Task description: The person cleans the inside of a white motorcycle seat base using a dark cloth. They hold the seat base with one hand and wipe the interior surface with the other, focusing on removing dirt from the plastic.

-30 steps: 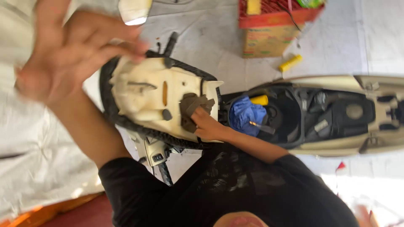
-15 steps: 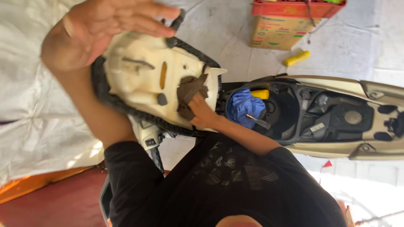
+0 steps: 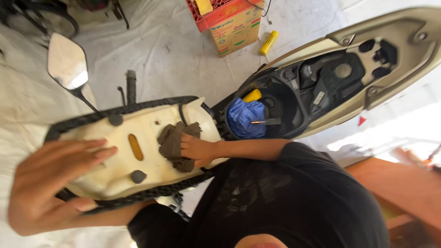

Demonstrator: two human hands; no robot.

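Wiping is under way: a brown rag [image 3: 174, 144] is pressed to the upturned seat's cream underside [image 3: 147, 156] by the clenched right hand [image 3: 197, 149]; the seat is steadied by the flat, released left hand [image 3: 55, 183]. Next, unwiped patches call for firm strokes.

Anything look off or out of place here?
Nothing damaged or spilled. The seat is flipped up, pale underside showing; the right hand presses a brown rag on it, the left hand steadies it. A blue cloth sits in the open compartment.
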